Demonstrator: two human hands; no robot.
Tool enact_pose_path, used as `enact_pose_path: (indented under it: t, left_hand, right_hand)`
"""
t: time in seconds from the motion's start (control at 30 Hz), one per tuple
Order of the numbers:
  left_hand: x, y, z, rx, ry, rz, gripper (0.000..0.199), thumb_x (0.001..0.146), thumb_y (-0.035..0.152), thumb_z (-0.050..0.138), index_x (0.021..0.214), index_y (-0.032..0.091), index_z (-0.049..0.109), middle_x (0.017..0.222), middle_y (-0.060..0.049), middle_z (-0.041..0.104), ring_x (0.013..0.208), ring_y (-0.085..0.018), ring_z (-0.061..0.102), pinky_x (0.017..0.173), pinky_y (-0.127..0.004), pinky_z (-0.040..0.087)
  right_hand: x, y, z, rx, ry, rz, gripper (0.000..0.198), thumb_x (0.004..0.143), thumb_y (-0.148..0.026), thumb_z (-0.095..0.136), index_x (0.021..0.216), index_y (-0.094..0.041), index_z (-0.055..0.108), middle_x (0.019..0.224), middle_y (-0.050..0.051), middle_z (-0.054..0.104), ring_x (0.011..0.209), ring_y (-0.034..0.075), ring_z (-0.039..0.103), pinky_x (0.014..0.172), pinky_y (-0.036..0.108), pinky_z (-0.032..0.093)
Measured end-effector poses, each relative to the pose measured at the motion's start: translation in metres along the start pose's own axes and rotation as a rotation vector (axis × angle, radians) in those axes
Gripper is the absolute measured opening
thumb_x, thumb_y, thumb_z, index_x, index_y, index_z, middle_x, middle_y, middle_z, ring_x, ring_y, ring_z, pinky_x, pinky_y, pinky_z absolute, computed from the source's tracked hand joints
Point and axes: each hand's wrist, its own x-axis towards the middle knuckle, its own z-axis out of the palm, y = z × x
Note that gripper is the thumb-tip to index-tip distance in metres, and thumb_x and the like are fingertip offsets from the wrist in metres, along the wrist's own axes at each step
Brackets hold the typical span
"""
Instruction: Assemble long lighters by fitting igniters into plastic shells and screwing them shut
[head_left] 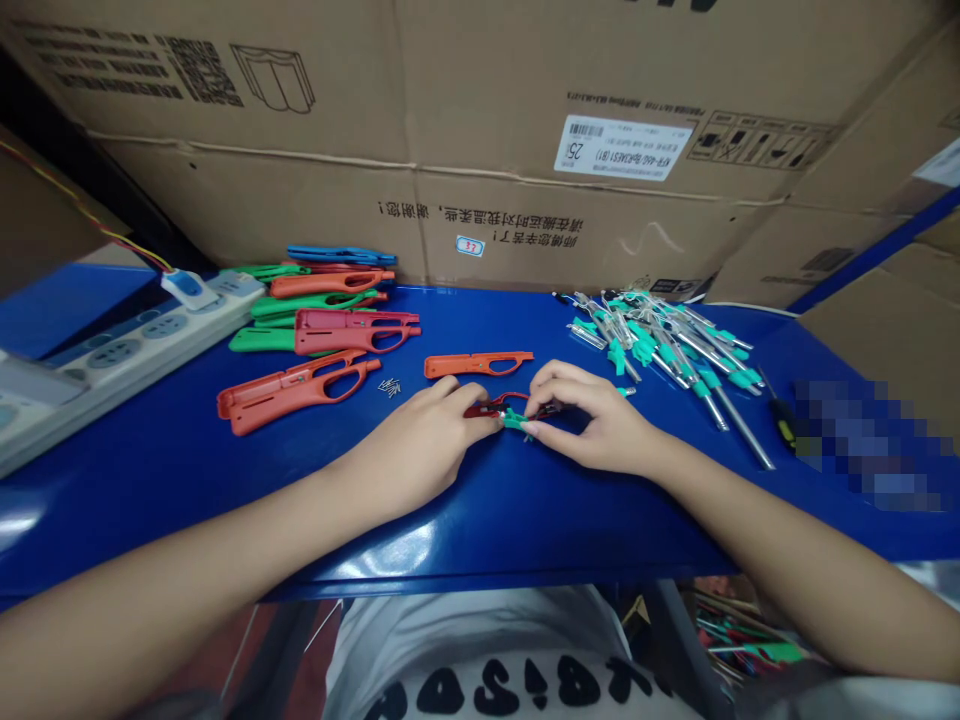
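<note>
My left hand [431, 445] is closed around one end of a dark red lighter casing [514, 398], most of which my fingers cover. The thumb and fingers of my right hand [592, 415] pinch a small green trigger piece [515, 420] at the casing's middle. Just beyond my hands lies an orange casing half [476, 365]. A little pile of screws [390, 386] sits to the left of my left hand. To the right is a heap of metal lighter tubes [675, 340] with green triggers and thin wires.
Orange, red, green and blue casings [300, 395] are stacked at the left, beside a white power strip [142, 345] with a plug in it. A large cardboard box [480, 200] walls off the back of the blue table [360, 530]. A screwdriver [781, 420] lies at the right.
</note>
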Motion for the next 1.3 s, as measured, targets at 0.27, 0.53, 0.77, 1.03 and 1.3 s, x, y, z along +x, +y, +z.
enact_pose_path:
  t: [0.27, 0.53, 0.77, 1.03, 1.3]
  left_hand:
    - [0.0, -0.002, 0.004, 0.046, 0.006, 0.023, 0.049, 0.093, 0.003, 0.048, 0.134, 0.024, 0.065, 0.122, -0.012, 0.06, 0.111, -0.029, 0.053, 0.095, -0.044, 0.052]
    - [0.0, -0.004, 0.004, 0.062, 0.014, 0.054, 0.047, 0.096, 0.006, 0.048, 0.136, 0.025, 0.063, 0.125, -0.012, 0.059, 0.108, -0.028, 0.053, 0.093, -0.044, 0.052]
    - [0.0, -0.004, 0.005, 0.036, 0.026, 0.066, 0.049, 0.096, 0.005, 0.047, 0.138, 0.026, 0.061, 0.129, -0.012, 0.059, 0.112, -0.028, 0.053, 0.095, -0.045, 0.052]
    - [0.0, -0.001, 0.005, 0.057, 0.038, 0.055, 0.054, 0.095, 0.005, 0.048, 0.145, 0.025, 0.053, 0.131, -0.012, 0.061, 0.116, -0.029, 0.056, 0.096, -0.045, 0.053]
    - [-0.001, 0.0, 0.007, 0.068, 0.069, 0.074, 0.053, 0.097, 0.008, 0.046, 0.147, 0.026, 0.049, 0.138, -0.011, 0.056, 0.125, -0.03, 0.052, 0.101, -0.047, 0.049]
  right_hand:
    - [0.004, 0.012, -0.005, 0.227, 0.182, 0.205, 0.01, 0.09, -0.03, 0.067, 0.087, -0.021, 0.066, 0.091, 0.002, 0.059, 0.07, 0.012, 0.052, 0.063, 0.029, 0.043]
    - [0.008, 0.02, -0.013, 0.309, 0.385, 0.416, 0.023, 0.082, -0.045, 0.074, 0.085, -0.023, 0.068, 0.087, 0.002, 0.065, 0.081, 0.017, 0.059, 0.076, 0.033, 0.05]
    - [0.005, 0.027, -0.025, 0.057, 0.353, 0.477, 0.02, 0.085, -0.04, 0.068, 0.085, -0.02, 0.068, 0.087, 0.005, 0.069, 0.073, 0.017, 0.06, 0.069, 0.034, 0.051]
    - [-0.004, 0.045, -0.031, -0.355, 0.115, 0.44, 0.013, 0.086, -0.031, 0.062, 0.081, -0.019, 0.065, 0.084, 0.006, 0.064, 0.07, 0.019, 0.058, 0.067, 0.035, 0.049]
    - [-0.004, 0.041, -0.028, -0.313, 0.058, 0.325, 0.016, 0.085, -0.028, 0.068, 0.098, -0.02, 0.065, 0.092, 0.005, 0.066, 0.078, 0.018, 0.058, 0.073, 0.034, 0.051]
